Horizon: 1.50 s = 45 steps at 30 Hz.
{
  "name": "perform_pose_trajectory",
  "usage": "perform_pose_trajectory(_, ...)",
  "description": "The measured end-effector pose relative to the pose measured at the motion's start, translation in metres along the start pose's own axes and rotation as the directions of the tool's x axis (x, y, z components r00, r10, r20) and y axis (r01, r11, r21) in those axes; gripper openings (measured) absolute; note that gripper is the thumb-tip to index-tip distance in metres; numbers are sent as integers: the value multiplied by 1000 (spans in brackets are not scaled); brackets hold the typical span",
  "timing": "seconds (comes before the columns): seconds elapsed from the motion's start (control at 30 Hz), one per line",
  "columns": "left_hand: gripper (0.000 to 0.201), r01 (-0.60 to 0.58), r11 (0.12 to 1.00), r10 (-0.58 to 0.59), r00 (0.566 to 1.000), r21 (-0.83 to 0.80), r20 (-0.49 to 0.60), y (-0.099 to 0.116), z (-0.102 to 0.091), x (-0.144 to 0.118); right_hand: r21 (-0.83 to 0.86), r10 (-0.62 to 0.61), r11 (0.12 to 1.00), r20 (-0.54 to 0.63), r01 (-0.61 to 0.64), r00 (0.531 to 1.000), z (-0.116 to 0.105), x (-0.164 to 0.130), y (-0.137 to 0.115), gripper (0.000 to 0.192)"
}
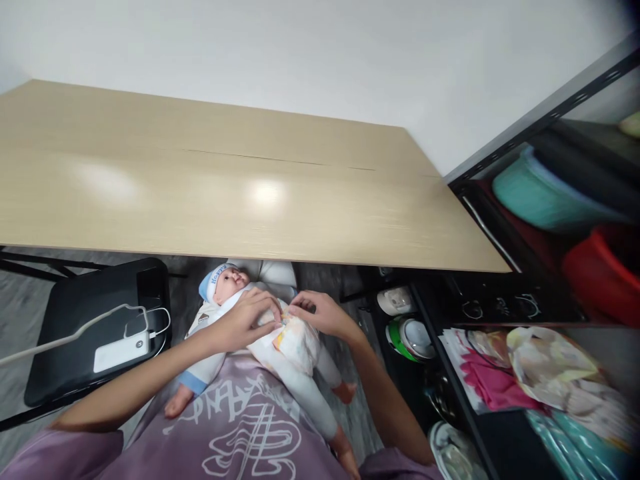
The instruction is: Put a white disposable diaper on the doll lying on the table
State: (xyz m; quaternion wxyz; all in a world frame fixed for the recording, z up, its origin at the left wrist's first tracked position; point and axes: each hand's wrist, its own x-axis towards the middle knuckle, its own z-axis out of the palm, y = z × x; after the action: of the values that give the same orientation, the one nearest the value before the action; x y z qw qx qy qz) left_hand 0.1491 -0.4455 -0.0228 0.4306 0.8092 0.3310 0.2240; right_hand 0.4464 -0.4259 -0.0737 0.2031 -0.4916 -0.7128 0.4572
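A baby doll point(227, 283) in a blue-and-white cap and white clothes lies on its back across my lap. A white diaper point(297, 343) with a yellow-orange print is around its hips, over the white trousers. My left hand point(253, 317) rests over the doll's belly, its fingers bent and closed at the diaper's waist edge. On the opposite side of the waist, my right hand point(317, 312) has thumb and forefinger pinched together at the diaper's edge. The exact grip of the fingertips is too small to make out fully.
A wooden tabletop point(300, 220) reaches over the doll's head end. To my left, a black chair point(65, 333) holds a white power bank point(121, 351) with cables. Shelves at the right carry a teal basin point(545, 193), a red basin point(603, 273) and a pink cloth point(493, 380).
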Motion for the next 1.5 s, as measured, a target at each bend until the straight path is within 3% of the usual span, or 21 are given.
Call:
perform_pose_trajectory(0.07, 25, -7, 1000, 6, 1000, -30, -11, 4, -4, -7, -48, -27, 998, 19, 28, 999, 4, -3, -5, 28)
perform_pose_trajectory(0.17, 22, 3, 996, -1, 1000, -92, 26, 12, -13, -30, -80, -38, 996, -45, 34, 998, 6, 0, 4, 29)
perform_pose_trajectory(0.33, 23, 68, 982, -20, 965, -178, 261, 20, -29, -73, -18, 88, 996, -137, -92, 987, -4, 18, 40, 35)
perform_pose_trajectory(0.4, 27, 75, 983, -17, 948, -171, 319, 22, -32, -78, -14, 86, 996, -150, -89, 985, -8, 21, 39, 34)
perform_pose_trajectory(0.53, 39, 68, 974, 6, 946, -216, 323, 26, -33, -61, -14, -147, 989, -7, 147, 989, -4, 21, -6, 36)
perform_pose_trajectory(0.6, 41, 43, 974, 23, 958, -222, 285, 29, -32, -45, 3, -278, 960, 134, 280, 951, 0, 17, -36, 41)
perform_pose_trajectory(0.67, 38, -6, 983, 47, 974, -182, 222, 32, -31, -31, 14, -305, 951, 210, 309, 929, -4, 7, -54, 40)
perform_pose_trajectory(0.73, 34, -60, 992, 78, 984, -113, 160, 33, -30, -21, 12, -219, 975, 210, 221, 953, -18, -16, -55, 41)
perform_pose_trajectory(0.83, 37, -75, 997, 72, 991, 21, 112, 27, -20, -2, 52, 68, 995, 182, -79, 981, -45, -69, -35, 60)
perform_pose_trajectory(0.93, 50, -35, 980, -6, 979, 198, 202, 17, 6, 41, 155, 278, 934, 247, -321, 928, -48, -113, -15, 79)
perform_pose_trajectory(0.97, 56, -44, 964, -40, 951, 263, 306, 16, 17, 61, 184, 299, 915, 282, -358, 911, -41, -121, -12, 79)
perform_pose_trajectory(1.0, 58, -76, 945, -80, 889, 319, 450, 16, 29, 81, 178, 313, 912, 282, -370, 907, -31, -126, -10, 75)
perform_pose_trajectory(1.07, 54, -109, 918, -202, 698, 382, 687, 18, 51, 119, 67, 334, 933, 205, -353, 920, -7, -129, -8, 62)
perform_pose_trajectory(1.13, 49, -114, 912, -253, 600, 395, 758, 22, 66, 142, -73, 351, 936, 136, -344, 926, 14, -131, -6, 50)
perform_pose_trajectory(1.17, 50, -109, 910, -264, 592, 401, 761, 24, 70, 146, -112, 362, 931, 138, -348, 922, 21, -134, -3, 45)
perform_pose_trajectory(1.23, 57, -93, 902, -273, 634, 422, 723, 24, 71, 143, -124, 384, 922, 187, -366, 904, 30, -141, 5, 36)
perform_pose_trajectory(1.4, 58, -26, 925, -164, 873, 380, 460, 12, 60, 112, -28, 409, 912, 148, -409, 901, 36, -145, 28, 29)
perform_pose_trajectory(1.5, 53, -4, 959, -107, 921, 285, 374, 6, 54, 104, 69, 370, 917, 219, -392, 903, 37, -133, 36, 33)
